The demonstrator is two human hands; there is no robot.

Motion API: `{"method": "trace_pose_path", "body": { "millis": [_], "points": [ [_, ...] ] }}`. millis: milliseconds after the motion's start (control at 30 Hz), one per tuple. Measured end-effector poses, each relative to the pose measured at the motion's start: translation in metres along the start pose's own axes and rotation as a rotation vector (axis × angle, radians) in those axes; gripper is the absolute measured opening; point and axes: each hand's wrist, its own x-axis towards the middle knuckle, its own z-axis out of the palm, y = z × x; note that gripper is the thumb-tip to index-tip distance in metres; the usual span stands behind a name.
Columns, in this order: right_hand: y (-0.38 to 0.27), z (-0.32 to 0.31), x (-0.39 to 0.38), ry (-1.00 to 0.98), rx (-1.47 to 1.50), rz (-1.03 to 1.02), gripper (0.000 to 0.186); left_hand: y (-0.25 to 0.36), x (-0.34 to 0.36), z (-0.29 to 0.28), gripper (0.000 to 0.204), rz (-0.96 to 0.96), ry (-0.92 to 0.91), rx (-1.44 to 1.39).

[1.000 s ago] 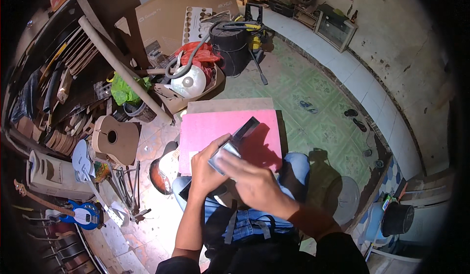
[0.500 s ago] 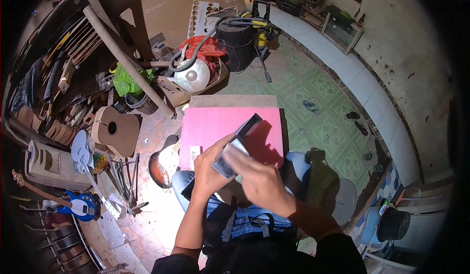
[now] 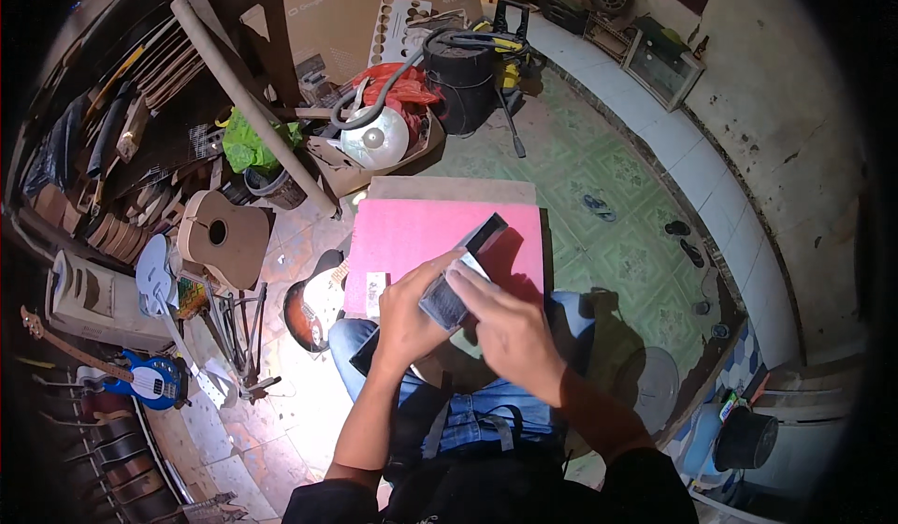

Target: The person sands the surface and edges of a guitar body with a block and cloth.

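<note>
My left hand (image 3: 407, 309) grips a dark, elongated rectangular piece (image 3: 482, 234) with a silvery-grey block-like part (image 3: 441, 304) at its lower end, tilted over my lap. My right hand (image 3: 505, 332) lies with outstretched fingers on the grey part; its thumb and anything beneath the fingertips cannot be made out. Behind both hands is a pink foam pad (image 3: 402, 229) on a tan board (image 3: 454, 188), with a small white block (image 3: 376, 295) at the pad's left side.
At left are an unfinished guitar body (image 3: 224, 234), a sunburst guitar (image 3: 304, 318), a blue bass (image 3: 154, 381) and stacked wood. Behind stand a black drum (image 3: 456, 84) with a hose and a carton (image 3: 327, 164). Sandals (image 3: 678, 229) lie right.
The view has shifted, with the pad appearing higher and slightly rightward. My right fingertips have moved up and right along the grey part; my left hand keeps its grip.
</note>
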Motion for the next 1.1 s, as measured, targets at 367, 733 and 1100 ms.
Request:
{"method": "trace_pose_path", "body": {
  "millis": [367, 733, 1100],
  "points": [
    [-0.035, -0.006, -0.006, -0.114, -0.298, -0.146, 0.055, -0.004, 0.007, -0.001, 0.050, 0.016, 0.049, -0.062],
    [-0.022, -0.010, 0.000, -0.133, -0.330, -0.157, 0.061, -0.001, 0.004, 0.003, 0.054, 0.023, 0.044, -0.056],
    [-0.012, 0.003, 0.005, -0.097, 0.086, -0.017, 0.051, -0.002, -0.002, -0.001, 0.070, -0.046, 0.046, -0.001]
  ]
}}
